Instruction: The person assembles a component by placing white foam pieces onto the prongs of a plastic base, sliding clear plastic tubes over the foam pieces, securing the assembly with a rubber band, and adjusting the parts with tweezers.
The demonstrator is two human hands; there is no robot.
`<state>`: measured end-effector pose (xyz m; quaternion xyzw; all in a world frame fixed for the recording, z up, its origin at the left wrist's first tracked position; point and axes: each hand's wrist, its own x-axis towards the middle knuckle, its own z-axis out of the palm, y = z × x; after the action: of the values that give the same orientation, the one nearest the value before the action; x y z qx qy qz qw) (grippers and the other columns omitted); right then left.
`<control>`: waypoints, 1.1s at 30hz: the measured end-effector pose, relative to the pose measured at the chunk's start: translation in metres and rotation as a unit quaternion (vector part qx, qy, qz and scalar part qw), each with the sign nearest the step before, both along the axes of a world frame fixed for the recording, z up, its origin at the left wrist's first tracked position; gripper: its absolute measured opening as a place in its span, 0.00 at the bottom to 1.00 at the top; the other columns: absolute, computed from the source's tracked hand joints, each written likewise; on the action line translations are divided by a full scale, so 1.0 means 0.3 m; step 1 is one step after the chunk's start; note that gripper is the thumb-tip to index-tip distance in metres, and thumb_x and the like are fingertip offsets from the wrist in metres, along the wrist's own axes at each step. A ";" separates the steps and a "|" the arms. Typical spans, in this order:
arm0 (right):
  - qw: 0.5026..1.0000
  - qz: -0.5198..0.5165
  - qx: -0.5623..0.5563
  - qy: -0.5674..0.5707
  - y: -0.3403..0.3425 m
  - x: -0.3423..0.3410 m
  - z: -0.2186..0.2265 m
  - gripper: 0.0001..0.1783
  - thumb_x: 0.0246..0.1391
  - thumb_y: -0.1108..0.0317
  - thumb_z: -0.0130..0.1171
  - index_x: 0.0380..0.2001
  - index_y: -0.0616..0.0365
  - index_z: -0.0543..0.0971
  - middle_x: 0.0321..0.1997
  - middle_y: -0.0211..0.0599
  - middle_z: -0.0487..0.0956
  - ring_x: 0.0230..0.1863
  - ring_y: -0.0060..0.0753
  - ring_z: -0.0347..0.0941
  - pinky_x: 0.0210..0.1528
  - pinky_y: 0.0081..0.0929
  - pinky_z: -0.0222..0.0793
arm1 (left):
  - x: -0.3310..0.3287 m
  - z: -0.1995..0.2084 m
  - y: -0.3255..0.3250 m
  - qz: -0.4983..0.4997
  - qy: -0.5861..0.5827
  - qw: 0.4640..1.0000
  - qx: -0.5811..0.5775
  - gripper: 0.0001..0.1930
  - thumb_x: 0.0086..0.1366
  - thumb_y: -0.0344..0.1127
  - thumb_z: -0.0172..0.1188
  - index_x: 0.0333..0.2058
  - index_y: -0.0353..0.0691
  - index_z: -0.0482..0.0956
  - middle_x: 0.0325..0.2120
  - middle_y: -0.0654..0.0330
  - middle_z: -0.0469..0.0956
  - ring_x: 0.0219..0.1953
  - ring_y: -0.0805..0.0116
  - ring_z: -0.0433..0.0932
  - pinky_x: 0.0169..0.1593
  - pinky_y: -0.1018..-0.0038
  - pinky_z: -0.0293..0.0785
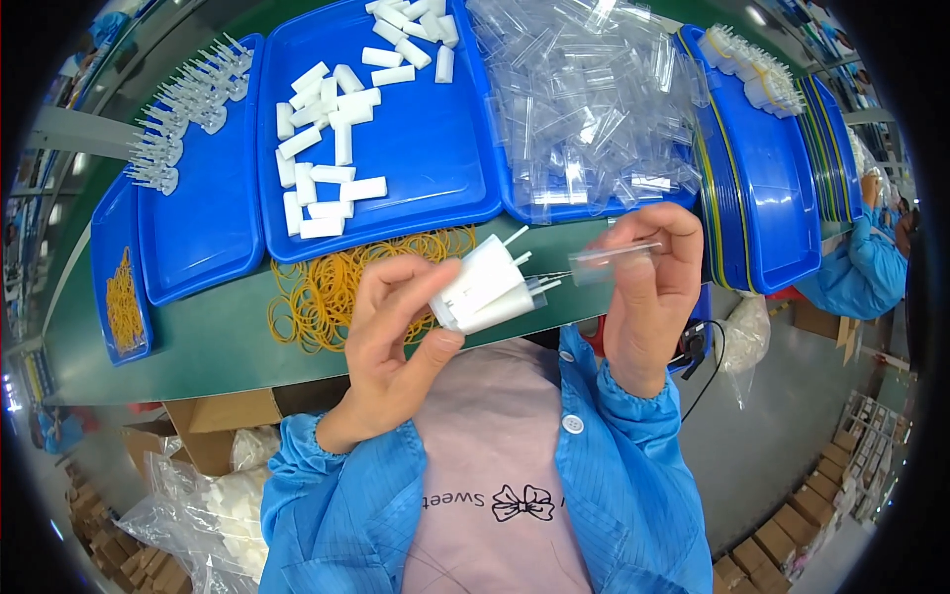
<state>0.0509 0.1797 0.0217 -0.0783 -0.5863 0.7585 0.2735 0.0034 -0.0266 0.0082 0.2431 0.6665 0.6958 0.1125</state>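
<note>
Green bench (228, 346); blue trays (430, 148) line its far edge, probably for reach. Over its near edge, 2 hands: left hand's (388, 361) fingers pinch a white bundle (483, 285), stems probably kept free; right hand's (651, 307) fingers pinch 1 clear sleeve (606, 263).

Just past the near edge of the desk (213, 346), you wear a bright blue jacket (643, 485) with fine darker lines in its cloth, hanging open. Its sleeves gather into ruffled cuffs (643, 388) at the wrists, and round white buttons (573, 424) sit along the right front. Beneath is a pale pink top (485, 416), printed with a black outlined bow (524, 503) beside dark lettering (450, 500); thin dark strands (443, 566), possibly loose hair, blur across its lower part.
</note>
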 end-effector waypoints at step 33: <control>0.996 0.082 0.041 -0.002 -0.032 -0.040 0.016 0.20 0.44 0.76 0.65 0.38 0.62 0.66 0.35 0.40 0.74 0.37 0.25 0.71 0.43 0.22 0.67 | -0.060 0.019 0.000 -0.136 0.128 0.980 -0.075 0.17 0.60 0.32 0.54 0.48 0.36 0.73 0.41 0.57 0.59 0.39 0.67 0.65 0.43 0.74 0.66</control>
<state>0.0390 0.1701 0.0266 -0.0203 -0.6220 0.7535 0.2119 -0.0147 -0.0266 0.0139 0.4094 0.6863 0.5850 0.1382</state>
